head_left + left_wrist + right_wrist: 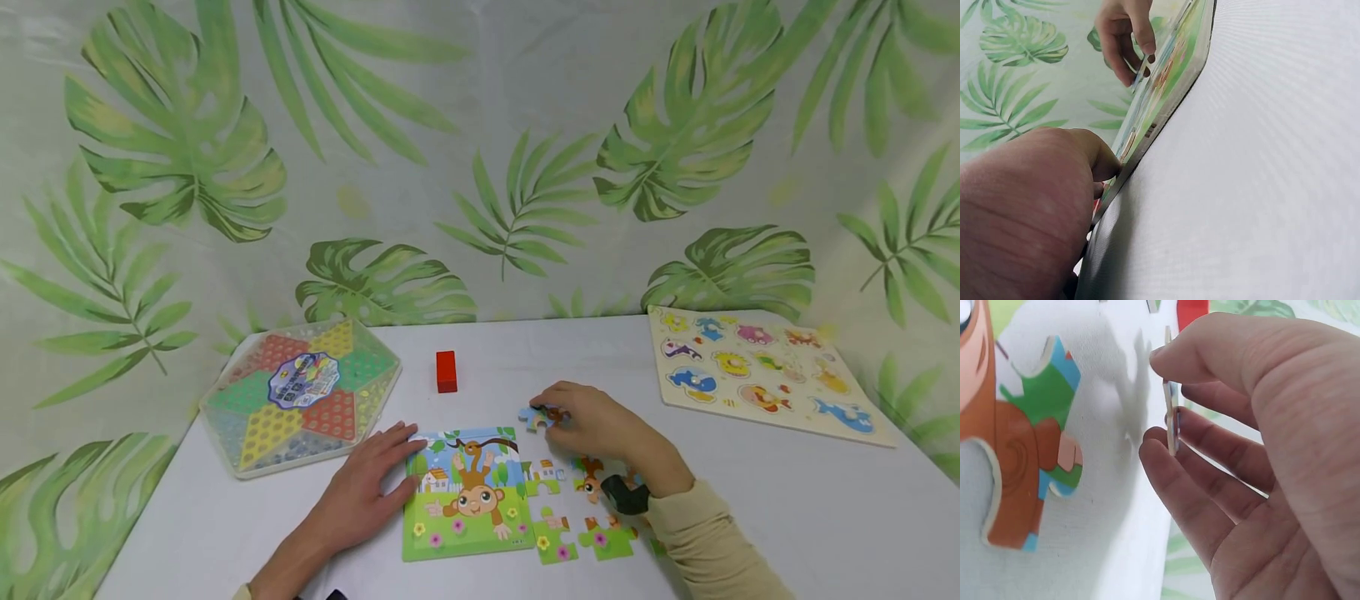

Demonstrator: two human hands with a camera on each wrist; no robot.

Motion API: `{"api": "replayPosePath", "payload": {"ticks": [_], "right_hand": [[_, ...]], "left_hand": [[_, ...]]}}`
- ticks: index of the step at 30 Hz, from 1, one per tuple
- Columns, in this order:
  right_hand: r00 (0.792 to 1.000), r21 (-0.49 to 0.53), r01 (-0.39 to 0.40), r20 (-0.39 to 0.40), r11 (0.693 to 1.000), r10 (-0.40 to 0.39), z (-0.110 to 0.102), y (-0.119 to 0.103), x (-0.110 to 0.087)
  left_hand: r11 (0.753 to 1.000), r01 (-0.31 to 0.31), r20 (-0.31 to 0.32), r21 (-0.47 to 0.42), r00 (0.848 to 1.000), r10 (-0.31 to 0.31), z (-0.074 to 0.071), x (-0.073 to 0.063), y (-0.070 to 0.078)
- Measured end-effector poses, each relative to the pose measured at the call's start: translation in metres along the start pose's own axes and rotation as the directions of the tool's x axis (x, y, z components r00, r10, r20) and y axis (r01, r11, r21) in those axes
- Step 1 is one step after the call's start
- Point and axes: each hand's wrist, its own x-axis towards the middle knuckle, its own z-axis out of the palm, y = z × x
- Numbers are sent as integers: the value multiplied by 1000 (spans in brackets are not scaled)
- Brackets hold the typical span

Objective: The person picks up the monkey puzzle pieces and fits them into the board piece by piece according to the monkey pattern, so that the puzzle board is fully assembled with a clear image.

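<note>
Right hand (592, 423) pinches puzzle piece (534, 419), just below and right of head view's centre; narrow grip could slip. Left hand (366, 486), fingers loosely extended, touches picture board (465, 533), lower centre; rightward push could jostle loose pieces (553, 548).

You are at a tabletop play area: a white table (540, 358) backed by a leaf-printed sheet (525, 100), with a star-patterned game board (300, 408), a monkey picture (468, 500), jigsaw pieces (606, 546) and a sea-creature puzzle board (765, 375) laid out before you; whether home, classroom or studio, you cannot tell from these views
</note>
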Motion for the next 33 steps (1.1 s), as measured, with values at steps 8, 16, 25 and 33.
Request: {"api": "replayPosePath", "payload": {"ticks": [8,16,25,33], "right_hand": [[1000,12,21,14,1000,-22,4,-5,2],[999,8,38,23,999,-38,6,-10,2],[998,13,47,39,999,-48,7,-13,4],[998,14,48,40,999,-48,9,-15,4]], "left_hand": [[1000,16,20,-12,1000,-16,-1,0,0],[1000,14,18,-8,1000,-14,-1,0,0],[1000,-9,-6,4,1000,9,-1,0,0],[1000,-7,-7,-2,1000,7,-2,0,1]]}}
